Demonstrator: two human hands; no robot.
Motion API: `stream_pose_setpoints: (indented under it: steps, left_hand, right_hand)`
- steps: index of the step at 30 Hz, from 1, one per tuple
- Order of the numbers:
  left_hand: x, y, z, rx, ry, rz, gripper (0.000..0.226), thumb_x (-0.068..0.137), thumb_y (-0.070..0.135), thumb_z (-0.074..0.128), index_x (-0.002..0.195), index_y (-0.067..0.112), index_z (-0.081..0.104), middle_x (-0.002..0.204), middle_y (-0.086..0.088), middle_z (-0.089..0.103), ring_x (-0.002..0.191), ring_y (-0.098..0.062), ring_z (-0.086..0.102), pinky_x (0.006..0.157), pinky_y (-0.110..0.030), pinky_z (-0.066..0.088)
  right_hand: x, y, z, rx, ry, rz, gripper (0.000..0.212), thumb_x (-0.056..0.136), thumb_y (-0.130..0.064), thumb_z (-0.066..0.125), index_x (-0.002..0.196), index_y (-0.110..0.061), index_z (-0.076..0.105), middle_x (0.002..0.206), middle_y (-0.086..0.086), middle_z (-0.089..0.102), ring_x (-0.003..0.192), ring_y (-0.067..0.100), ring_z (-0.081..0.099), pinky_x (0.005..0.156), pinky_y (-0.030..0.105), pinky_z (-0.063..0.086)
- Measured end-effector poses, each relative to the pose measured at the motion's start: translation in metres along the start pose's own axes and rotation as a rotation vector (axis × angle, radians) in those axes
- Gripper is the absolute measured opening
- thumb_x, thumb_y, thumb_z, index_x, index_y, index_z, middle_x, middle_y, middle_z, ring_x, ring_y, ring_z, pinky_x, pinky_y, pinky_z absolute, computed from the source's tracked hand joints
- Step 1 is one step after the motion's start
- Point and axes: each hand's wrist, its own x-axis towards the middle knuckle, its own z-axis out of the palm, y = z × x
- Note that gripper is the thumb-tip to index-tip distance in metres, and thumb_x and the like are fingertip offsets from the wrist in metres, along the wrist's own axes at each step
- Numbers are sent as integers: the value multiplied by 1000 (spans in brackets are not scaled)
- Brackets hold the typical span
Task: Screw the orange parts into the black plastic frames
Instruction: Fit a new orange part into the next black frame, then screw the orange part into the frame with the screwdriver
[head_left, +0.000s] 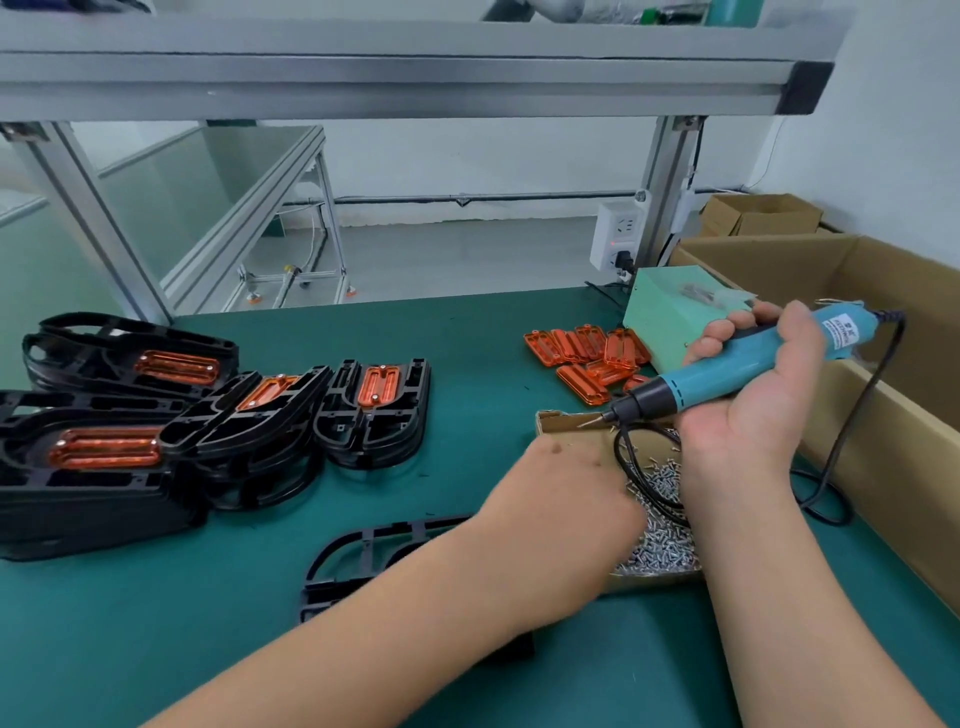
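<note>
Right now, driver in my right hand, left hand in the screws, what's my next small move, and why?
Probably pinch one out of the screws with the left hand. It sits among them, fingers hidden, while the right hand grips the driver, tip aimed at the box. What shows of the frame under your forearm holds no orange part.

One wide-angle camera, worn on the person's head, looks forward and down over the green bench mat (467, 332). It sits close: both forearms run in from the bottom edge, with the left hand (566, 493) just right of centre and the right hand (753, 395), gripping the blue screwdriver (727, 369), toward 3 o'clock. Stacked black frames (78, 499) lie at 9 o'clock, the shelf rail (395, 78) at 12 o'clock and the cardboard box (935, 322) at 3 o'clock.
</note>
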Motion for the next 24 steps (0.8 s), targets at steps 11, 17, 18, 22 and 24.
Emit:
stream_pose_setpoints:
  steps: [11, 17, 18, 22, 24]
  left_hand:
    - [23, -2, 30, -349, 38, -68, 12, 91, 21, 69, 100, 28, 74, 95, 9, 75, 99, -14, 65, 96, -36, 39]
    - [15, -13, 34, -465, 122, -127, 7, 93, 33, 70, 87, 29, 70, 87, 14, 74, 90, -6, 61, 98, -37, 41]
    - [14, -13, 34, -448, 121, -127, 7, 94, 30, 67, 88, 30, 70, 88, 16, 74, 91, -4, 61, 99, -37, 41]
    - [13, -14, 33, -353, 80, -122, 17, 100, 25, 55, 105, 32, 70, 98, 13, 74, 103, -11, 63, 101, -40, 42]
    - [13, -14, 33, -348, 80, -123, 18, 100, 24, 55, 108, 32, 69, 100, 13, 73, 106, -12, 62, 101, -41, 41]
  right_hand:
    - [1, 0, -1, 0, 27, 12, 20, 97, -26, 73, 105, -14, 60, 87, 1, 65, 74, 15, 63, 67, 25, 54]
    - [1, 0, 0, -1, 31, 3, 17, 99, -25, 70, 105, -14, 58, 85, 0, 65, 72, 15, 64, 65, 25, 54]
    - [1, 0, 0, -4, 27, 5, 16, 100, -25, 70, 104, -14, 59, 85, 0, 65, 72, 15, 64, 65, 25, 54]
    - [1, 0, 0, -13, 22, 4, 16, 99, -25, 70, 104, -14, 59, 85, 0, 65, 72, 15, 64, 65, 25, 54]
    - [1, 1, -1, -15, 28, 9, 18, 99, -24, 71, 106, -14, 58, 86, 1, 65, 73, 15, 64, 65, 25, 55]
